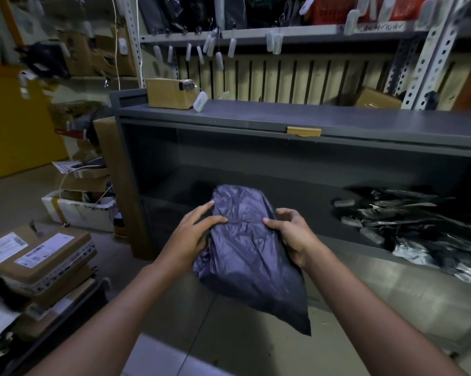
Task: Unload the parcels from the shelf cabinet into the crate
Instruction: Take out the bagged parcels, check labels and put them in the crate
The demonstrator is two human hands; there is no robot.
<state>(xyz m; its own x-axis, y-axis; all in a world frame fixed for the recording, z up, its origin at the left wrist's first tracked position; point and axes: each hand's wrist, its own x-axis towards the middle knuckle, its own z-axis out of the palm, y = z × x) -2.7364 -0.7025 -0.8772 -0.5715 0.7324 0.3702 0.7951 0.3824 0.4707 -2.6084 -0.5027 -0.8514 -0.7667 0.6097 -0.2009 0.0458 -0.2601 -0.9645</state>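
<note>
Dark, seemingly bagged parcels (408, 221) in shelf cabinet (256, 115); purple parcel (245, 240) outside.

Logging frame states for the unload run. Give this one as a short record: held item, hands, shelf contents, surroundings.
held item: dark plastic-wrapped parcel, in front of the grey cabinet
left hand: grips the parcel's left side
right hand: grips its right edge, thumb on top
shelf: pile of black parcels at the right
cabinet top: cardboard box
floor left: stack of labelled boxes
crate: cannot tell
</note>
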